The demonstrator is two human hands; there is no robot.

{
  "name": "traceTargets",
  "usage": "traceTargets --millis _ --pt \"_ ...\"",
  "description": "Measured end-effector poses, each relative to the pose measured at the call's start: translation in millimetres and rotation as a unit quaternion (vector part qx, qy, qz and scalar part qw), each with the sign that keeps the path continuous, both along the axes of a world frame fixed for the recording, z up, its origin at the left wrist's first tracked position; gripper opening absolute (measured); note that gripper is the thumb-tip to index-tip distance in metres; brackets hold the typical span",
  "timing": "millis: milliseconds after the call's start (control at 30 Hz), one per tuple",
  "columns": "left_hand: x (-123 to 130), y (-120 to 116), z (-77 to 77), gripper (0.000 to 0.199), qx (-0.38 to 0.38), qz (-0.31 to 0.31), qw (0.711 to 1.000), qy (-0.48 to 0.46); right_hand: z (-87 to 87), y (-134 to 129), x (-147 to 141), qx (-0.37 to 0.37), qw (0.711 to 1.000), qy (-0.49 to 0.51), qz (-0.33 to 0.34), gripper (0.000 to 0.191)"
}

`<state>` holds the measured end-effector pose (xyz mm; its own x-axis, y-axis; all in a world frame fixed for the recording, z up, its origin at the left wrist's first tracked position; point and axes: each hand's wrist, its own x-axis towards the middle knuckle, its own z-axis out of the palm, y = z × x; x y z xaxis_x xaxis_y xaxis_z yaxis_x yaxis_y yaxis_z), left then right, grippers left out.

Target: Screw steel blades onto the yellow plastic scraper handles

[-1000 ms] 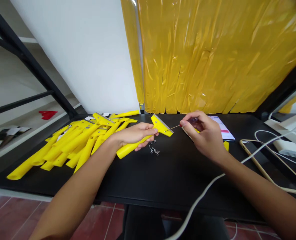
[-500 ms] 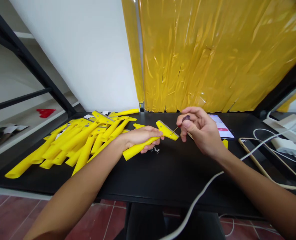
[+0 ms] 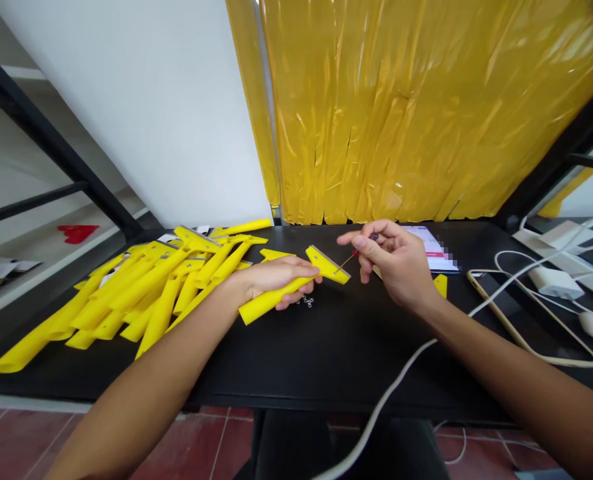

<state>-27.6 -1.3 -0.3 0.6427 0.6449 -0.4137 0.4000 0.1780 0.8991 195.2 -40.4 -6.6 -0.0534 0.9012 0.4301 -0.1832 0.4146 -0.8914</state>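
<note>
1. The left hand (image 3: 281, 280) lies palm-down, its fingers pressed together and curled around the handle of a yellow plastic scraper (image 3: 271, 300).
2. The scraper's metal-edged head points toward the right hand, just past the left fingertips, above the black desk (image 3: 356, 353).
3. The right hand (image 3: 396, 263) is raised beside the scraper's head, thumb and a finger pinching a small red-collared screwdriver (image 3: 355, 254), its tip touching or nearly touching the head.
4. Small screws (image 3: 306, 302) lie beneath the left fingertips; a pile of yellow scrapers (image 3: 146, 287) lies left of them.
</note>
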Motion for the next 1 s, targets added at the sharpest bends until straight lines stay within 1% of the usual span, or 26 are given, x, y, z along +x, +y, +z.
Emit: traceTargets --millis 67,233,367,400,533,567,667,767,833,933,1000 --pt "-0.3 -0.1 0.3 0.031 -0.002 0.004 1.0 -0.005 1.3 1.1 1.1 0.007 1.0 -0.001 -0.004 0.022" --pt "-0.1 -1.9 2.1 0.031 0.005 -0.002 1.0 -0.004 2.6 5.0 3.8 -0.009 0.998 0.053 0.016 0.029" --pt "0.7 -3.8 2.1 0.03 0.009 -0.019 1.0 -0.005 2.6 4.9 5.2 -0.001 1.0 0.031 0.002 0.019" --pt "0.7 -4.1 1.8 0.03 0.011 -0.019 1.0 -0.007 2.9 4.4 5.1 -0.007 1.0 0.026 0.009 0.02" --pt "0.5 -4.0 1.1 0.03 0.008 -0.008 1.0 -0.01 3.9 2.8 3.3 -0.044 0.995 0.046 0.082 0.03" --pt "0.5 -3.9 1.2 0.03 0.007 -0.008 1.0 -0.009 3.6 3.0 2.8 -0.043 0.994 0.055 0.085 0.029" --pt "0.4 -3.7 1.6 0.031 0.009 -0.008 1.0 -0.002 2.2 4.9 2.9 -0.03 0.996 0.068 0.048 0.027" --pt "0.1 -3.6 1.7 0.031 0.011 -0.008 1.0 -0.001 2.6 6.2 4.6 -0.025 0.998 0.047 0.012 0.022" --pt "-0.1 -3.6 1.4 0.031 0.016 -0.013 1.0 -0.006 3.7 6.5 5.4 -0.033 0.998 0.04 0.021 0.023" --pt "-0.2 -3.6 1.0 0.031 0.024 -0.015 1.0 -0.009 3.9 6.7 5.1 -0.051 0.995 0.065 0.048 0.027" --pt "-0.1 -3.7 1.0 0.031 0.024 -0.009 1.0 -0.008 2.7 6.9 4.6 -0.044 0.995 0.078 0.041 0.024"
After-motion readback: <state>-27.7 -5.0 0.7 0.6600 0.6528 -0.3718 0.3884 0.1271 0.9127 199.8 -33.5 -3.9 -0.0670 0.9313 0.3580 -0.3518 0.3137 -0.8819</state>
